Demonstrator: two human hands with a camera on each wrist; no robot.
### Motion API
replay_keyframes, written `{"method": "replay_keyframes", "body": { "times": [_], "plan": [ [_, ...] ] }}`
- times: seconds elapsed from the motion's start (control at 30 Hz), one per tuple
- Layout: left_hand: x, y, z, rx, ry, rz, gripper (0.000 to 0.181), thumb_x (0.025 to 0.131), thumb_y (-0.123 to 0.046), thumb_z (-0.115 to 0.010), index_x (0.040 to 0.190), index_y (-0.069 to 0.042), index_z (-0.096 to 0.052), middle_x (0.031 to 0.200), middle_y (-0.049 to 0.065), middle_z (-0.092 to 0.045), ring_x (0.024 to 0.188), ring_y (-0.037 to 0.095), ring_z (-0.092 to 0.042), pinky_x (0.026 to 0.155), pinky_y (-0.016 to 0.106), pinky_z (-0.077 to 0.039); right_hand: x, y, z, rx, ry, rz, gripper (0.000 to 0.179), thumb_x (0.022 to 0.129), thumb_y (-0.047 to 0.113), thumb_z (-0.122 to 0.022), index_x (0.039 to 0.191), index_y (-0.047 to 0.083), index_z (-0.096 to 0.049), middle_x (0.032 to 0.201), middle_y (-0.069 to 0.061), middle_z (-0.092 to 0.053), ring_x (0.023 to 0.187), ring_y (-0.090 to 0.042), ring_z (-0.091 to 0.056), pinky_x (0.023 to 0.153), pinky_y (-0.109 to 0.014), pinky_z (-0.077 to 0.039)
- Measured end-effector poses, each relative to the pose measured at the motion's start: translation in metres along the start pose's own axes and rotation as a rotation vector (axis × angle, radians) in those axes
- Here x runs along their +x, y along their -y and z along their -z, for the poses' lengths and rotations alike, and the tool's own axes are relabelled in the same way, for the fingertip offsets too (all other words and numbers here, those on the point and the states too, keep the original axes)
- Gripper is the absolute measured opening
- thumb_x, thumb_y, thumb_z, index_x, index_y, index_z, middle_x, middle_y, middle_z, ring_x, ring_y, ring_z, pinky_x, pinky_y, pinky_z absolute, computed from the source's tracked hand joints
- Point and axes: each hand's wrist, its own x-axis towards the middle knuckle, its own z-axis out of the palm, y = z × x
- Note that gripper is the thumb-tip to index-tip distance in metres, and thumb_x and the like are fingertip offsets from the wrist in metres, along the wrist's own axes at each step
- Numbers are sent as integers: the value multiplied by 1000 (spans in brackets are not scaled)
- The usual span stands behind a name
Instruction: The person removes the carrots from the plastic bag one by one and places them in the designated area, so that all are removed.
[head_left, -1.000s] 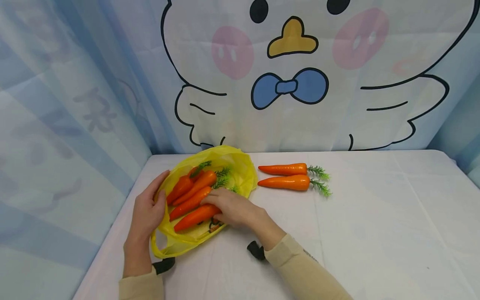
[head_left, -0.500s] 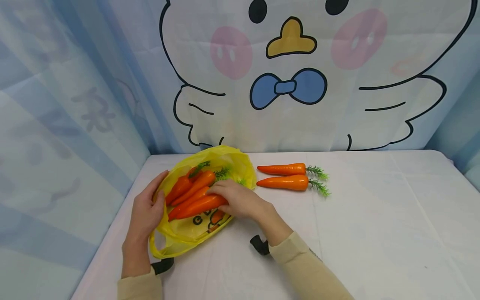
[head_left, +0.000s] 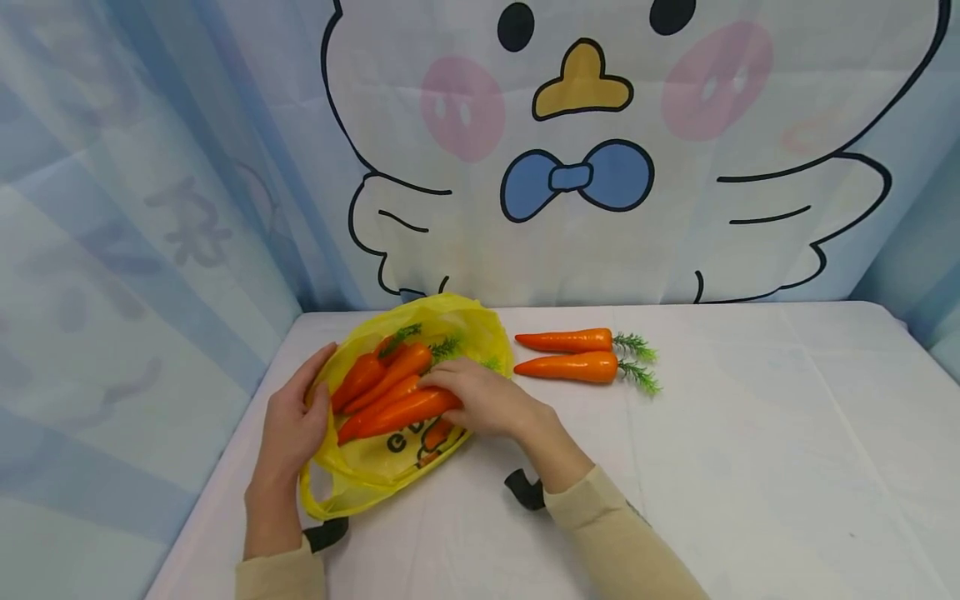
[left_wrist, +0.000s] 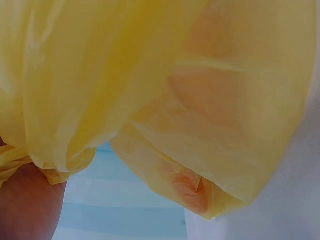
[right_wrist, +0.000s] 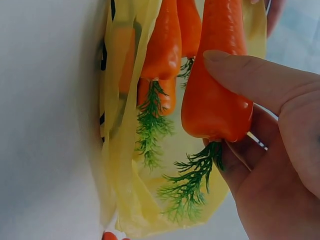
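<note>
A yellow plastic bag (head_left: 480,333) lies on its side with its mouth toward me. My left hand (head_left: 291,425) grips its left rim, and bunched yellow plastic (left_wrist: 75,162) shows in the left wrist view. Inside the bag, my right hand (head_left: 495,404) pinches an orange toy carrot (head_left: 408,412) near its leafy end. In the right wrist view the thumb presses on this carrot (right_wrist: 217,105), whose green leaves (right_wrist: 195,185) hang free. Several other carrots (head_left: 356,382) lie in the bag beside it, partly covering one another.
Right of the bag, two carrots (head_left: 570,340) lie side by side on the white table (head_left: 750,450), tips pointing left. A blue and white printed curtain (head_left: 570,250) stands behind the table's back edge, and another (head_left: 150,292) hangs along the left.
My right hand has taken hold of the front carrot and shifted its leafy end up and to the right, against the carrot behind it. My left hand stays on the bag's rim.
</note>
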Motion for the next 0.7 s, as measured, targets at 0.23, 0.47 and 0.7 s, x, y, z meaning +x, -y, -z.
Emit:
{"method": "replay_keyframes", "body": {
  "times": [0.23,0.47,0.7],
  "plan": [
    [-2,-1,0,2,8,40,52,104,-4,-41,155,-17,-44,154,8,-45,141,31,-40,113,53,-34,-3,0,-1,-1,3,-18,46,94,9,-72,138,11,-61,140,-4,-56,131,-23,-47,112,-34,-37],
    [0,-2,-1,0,9,40,51,105,-5,-41,155,-17,-44,154,8,-45,140,31,-40,113,53,-34,-6,-2,5,6,-4,-42,46,94,10,-72,139,13,-61,140,-2,-56,131,-22,-47,112,-35,-38],
    [0,-1,-2,7,8,51,51,105,-6,-41,155,-16,-43,155,9,-44,141,33,-39,113,55,-33,-13,-7,13,-9,-23,-78,45,93,9,-73,137,13,-62,137,-1,-58,129,-20,-49,111,-35,-39]
  ]
}}
